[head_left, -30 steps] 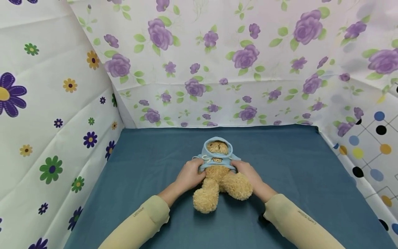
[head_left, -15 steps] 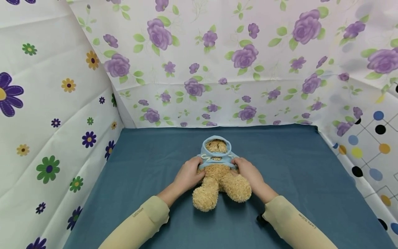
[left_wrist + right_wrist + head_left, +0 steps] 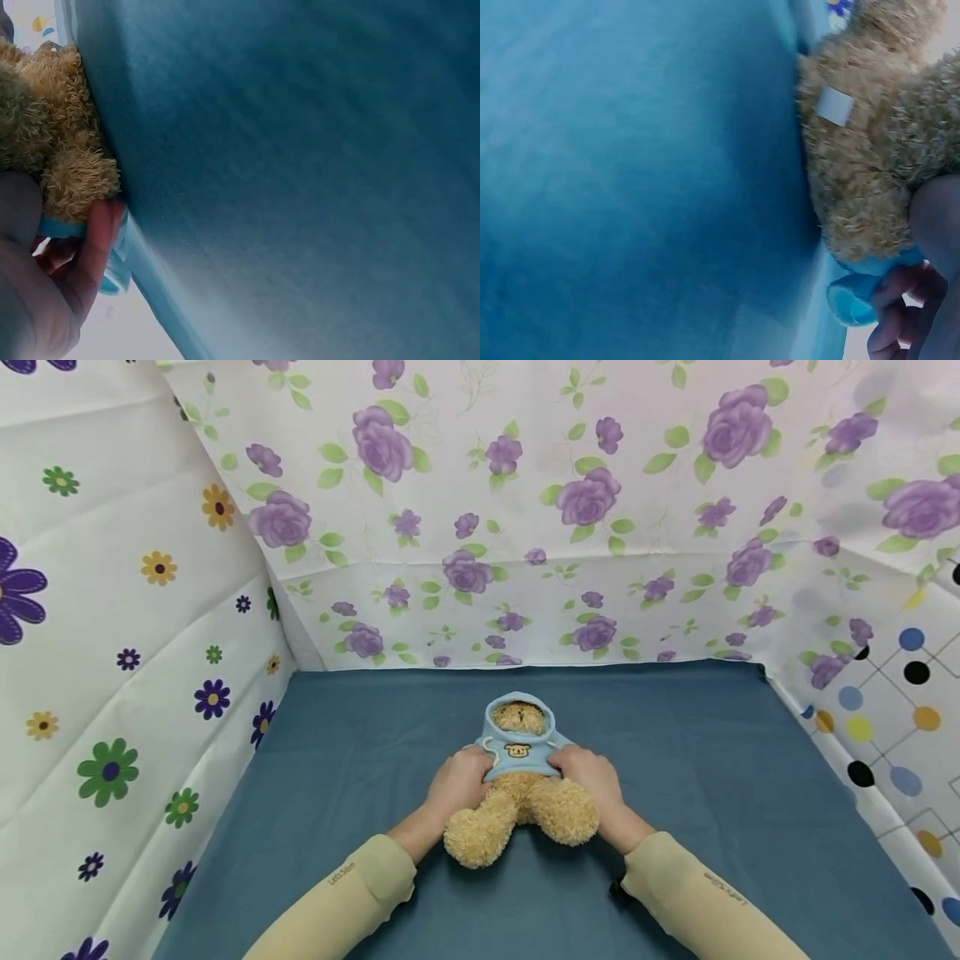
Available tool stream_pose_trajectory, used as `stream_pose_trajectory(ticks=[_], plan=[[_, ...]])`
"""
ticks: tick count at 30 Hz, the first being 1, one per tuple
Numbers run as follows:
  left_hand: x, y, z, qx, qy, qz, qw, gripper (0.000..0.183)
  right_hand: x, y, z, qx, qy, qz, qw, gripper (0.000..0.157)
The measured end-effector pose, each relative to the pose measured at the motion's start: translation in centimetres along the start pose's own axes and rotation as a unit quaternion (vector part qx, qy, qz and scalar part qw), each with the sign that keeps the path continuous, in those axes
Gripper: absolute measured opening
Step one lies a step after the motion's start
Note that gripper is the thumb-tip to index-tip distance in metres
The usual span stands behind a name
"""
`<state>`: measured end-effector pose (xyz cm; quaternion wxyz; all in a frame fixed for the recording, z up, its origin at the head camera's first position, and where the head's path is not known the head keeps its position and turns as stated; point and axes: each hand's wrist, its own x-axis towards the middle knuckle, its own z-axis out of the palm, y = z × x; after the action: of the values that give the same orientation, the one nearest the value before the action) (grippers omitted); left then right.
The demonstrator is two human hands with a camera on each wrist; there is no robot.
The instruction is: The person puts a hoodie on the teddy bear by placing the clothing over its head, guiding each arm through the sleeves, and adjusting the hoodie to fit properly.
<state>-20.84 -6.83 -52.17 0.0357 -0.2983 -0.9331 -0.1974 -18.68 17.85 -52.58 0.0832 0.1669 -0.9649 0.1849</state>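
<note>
A tan, curly-furred teddy bear (image 3: 517, 795) lies on the blue cloth, feet toward me, in a light blue hoodie (image 3: 517, 764) with its hood up. The hoodie bears a small bear-face print and white drawstrings. On the bear's left-hand side in the head view, my left hand (image 3: 459, 781) grips the hoodie's hem. Opposite it, my right hand (image 3: 592, 777) holds the hem, its thumb on the front of the fabric. A white tag (image 3: 835, 106) shows on the fur in the right wrist view. In the left wrist view, fingers (image 3: 105, 232) curl in by the fur (image 3: 75, 184) and blue fabric.
Blue cloth (image 3: 360, 718) covers the table. White sheets surround it: purple roses on the back sheet (image 3: 450, 493), daisies on the left sheet (image 3: 150, 627), coloured dots on the right sheet (image 3: 892, 727). A small dark object (image 3: 618, 892) shows beside the right sleeve.
The hoodie's front has come lower and flatter, its print now fully showing. The bear has shifted slightly left, its left-hand leg swinging outward. Both hands keep hold of the hem.
</note>
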Motion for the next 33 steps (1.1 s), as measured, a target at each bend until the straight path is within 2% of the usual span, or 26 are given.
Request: stream_pose_trajectory(ticks=[2, 5, 8, 10, 11, 15, 18, 20, 22, 25, 28, 30, 33], plan=[[0.1, 0.1, 0.1, 0.016, -0.004, 0.011, 0.9998, 0.05, -0.2, 0.0, 0.0, -0.008, 0.011, -0.016, 1.0, 0.048], [0.1, 0.3, -0.2, -0.009, 0.006, -0.005, 0.9999, 0.052, -0.2, 0.1, -0.2, -0.003, 0.009, -0.006, 1.0, 0.047], [-0.1, -0.2, -0.5, -0.062, 0.021, -0.024, 0.9975, 0.046, -0.2, 0.4, -0.8, 0.012, -0.007, 0.015, 1.0, 0.031], [-0.4, -0.8, -0.7, -0.097, 0.023, -0.031, 0.9945, 0.036, -0.2, 0.7, -1.0, 0.032, -0.022, 0.027, 0.999, 0.014], [-0.5, -1.0, -0.7, -0.11, 0.023, -0.03, 0.9932, 0.031, -0.2, 0.9, -1.1, 0.043, -0.026, 0.029, 0.998, 0.012], [-0.8, -1.6, -0.7, -0.167, 0.018, -0.035, 0.9851, 0.022, -0.6, 1.7, -1.5, 0.106, -0.031, 0.015, 0.994, 0.022], [-1.3, -1.8, -0.7, -0.222, 0.015, -0.064, 0.9729, 0.035, -0.9, 2.1, -1.9, 0.163, -0.041, 0.006, 0.986, 0.027], [-1.7, -1.9, -0.7, -0.267, 0.015, -0.101, 0.9582, 0.047, -1.1, 2.6, -2.4, 0.202, -0.057, 0.011, 0.978, 0.034], [-2.1, -2.0, -0.7, -0.315, 0.014, -0.147, 0.9377, 0.056, -1.3, 2.9, -2.9, 0.238, -0.077, 0.03, 0.968, 0.045], [-2.3, -2.1, -0.7, -0.381, 0.014, -0.22, 0.8977, 0.064, -1.5, 3.5, -4.0, 0.292, -0.096, 0.074, 0.949, 0.06], [-2.2, -2.0, -0.9, -0.433, 0.017, -0.275, 0.8584, 0.068, -1.6, 3.7, -5.0, 0.331, -0.093, 0.122, 0.931, 0.064], [-2.1, -2.0, -1.0, -0.459, 0.019, -0.295, 0.8376, 0.071, -1.6, 3.8, -5.7, 0.341, -0.084, 0.141, 0.926, 0.063], [-2.0, -2.1, -1.0, -0.488, 0.01, -0.309, 0.816, 0.074, -1.8, 3.9, -6.5, 0.345, -0.075, 0.152, 0.923, 0.062]])
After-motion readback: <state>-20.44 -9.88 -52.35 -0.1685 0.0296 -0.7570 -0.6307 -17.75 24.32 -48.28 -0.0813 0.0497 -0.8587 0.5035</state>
